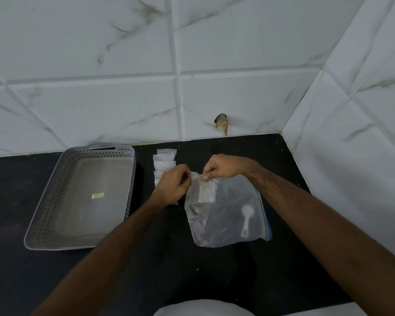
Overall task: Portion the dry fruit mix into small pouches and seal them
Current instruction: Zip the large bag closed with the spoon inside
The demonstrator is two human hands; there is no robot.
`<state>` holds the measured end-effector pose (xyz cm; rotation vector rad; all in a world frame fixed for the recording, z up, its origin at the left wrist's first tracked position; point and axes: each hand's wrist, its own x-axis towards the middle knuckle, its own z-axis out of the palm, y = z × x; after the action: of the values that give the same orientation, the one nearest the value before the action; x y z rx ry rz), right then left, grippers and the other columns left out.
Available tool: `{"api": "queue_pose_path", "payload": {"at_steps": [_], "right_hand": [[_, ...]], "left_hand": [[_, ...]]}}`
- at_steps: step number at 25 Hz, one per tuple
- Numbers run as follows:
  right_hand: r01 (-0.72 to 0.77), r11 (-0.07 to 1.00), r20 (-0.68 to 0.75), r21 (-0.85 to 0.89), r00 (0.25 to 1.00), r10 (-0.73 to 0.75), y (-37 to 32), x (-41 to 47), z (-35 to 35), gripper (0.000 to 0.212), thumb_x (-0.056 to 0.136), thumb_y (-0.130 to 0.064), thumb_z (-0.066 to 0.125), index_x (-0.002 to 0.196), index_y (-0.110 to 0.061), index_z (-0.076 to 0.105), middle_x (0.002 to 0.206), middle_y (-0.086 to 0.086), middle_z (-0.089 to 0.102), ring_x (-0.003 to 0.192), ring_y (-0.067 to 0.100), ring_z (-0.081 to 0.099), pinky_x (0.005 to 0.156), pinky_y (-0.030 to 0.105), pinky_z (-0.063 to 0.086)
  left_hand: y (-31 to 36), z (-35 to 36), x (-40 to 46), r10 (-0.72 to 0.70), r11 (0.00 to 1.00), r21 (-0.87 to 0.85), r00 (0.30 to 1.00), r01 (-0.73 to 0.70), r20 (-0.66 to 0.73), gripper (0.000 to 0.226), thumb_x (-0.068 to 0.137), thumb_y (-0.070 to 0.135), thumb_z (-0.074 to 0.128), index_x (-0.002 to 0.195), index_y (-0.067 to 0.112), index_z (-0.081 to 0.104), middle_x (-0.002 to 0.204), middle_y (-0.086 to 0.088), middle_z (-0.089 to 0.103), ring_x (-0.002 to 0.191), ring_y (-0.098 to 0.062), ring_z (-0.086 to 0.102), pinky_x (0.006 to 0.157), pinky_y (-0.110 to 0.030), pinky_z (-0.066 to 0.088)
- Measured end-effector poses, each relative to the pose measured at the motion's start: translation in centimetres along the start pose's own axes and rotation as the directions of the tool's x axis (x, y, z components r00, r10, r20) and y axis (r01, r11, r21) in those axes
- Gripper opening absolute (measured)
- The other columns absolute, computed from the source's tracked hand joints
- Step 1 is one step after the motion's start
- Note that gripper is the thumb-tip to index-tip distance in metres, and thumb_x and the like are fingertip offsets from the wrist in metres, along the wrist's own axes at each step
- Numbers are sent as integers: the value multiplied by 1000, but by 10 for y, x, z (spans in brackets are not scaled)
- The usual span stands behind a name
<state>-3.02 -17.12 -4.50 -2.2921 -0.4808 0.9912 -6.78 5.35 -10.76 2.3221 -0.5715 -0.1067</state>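
Above the black worktop (214,270), the left hand (172,185) and right hand (221,166) each pinch the top edge of a small pouch (204,190), likely to press its seal closed. It hangs over the large bag (226,215) of mix, beside the empty tray (82,197).

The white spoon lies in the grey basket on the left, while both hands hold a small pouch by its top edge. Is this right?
Not quite. The head view shows the white spoon inside the large clear bag on the right, not in the grey basket. The rest holds: the left hand and right hand both pinch the small pouch by its top edge.
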Motion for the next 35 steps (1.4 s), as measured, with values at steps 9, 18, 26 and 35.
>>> {"api": "queue_pose_path", "payload": {"at_steps": [9,18,26,35], "right_hand": [[-17,996,-13,90,1000,18,10,-2,1,29,101,-28,59,103,-4,77,103,12,75,92,23,71,88,37,56],[-64,995,-92,-74,994,58,3,-1,-1,20,97,-21,66,114,-15,75,109,-4,73,97,10,67,83,26,51],[77,985,-385,156,923,-11,-2,6,11,13,86,-22,80,96,-13,77,88,-2,76,79,6,70,70,18,52],[-65,997,-580,31,812,71,4,10,7,11,89,-36,75,88,-26,72,83,-11,72,79,7,68,83,41,58]], "left_hand": [[3,2,0,24,997,-72,999,-28,-47,21,83,36,50,84,15,54,80,4,58,72,-13,55,64,-33,49],[-2,6,-2,13,995,-97,999,-17,-48,10,92,9,63,90,15,57,88,4,58,78,-6,54,68,-20,45],[9,5,3,-209,849,-506,976,153,-56,17,101,6,57,98,16,71,93,2,72,85,-5,68,75,-17,53],[10,17,0,-370,842,-429,929,327,-18,13,93,25,73,90,15,66,79,0,72,73,-11,69,69,-31,57]]}}
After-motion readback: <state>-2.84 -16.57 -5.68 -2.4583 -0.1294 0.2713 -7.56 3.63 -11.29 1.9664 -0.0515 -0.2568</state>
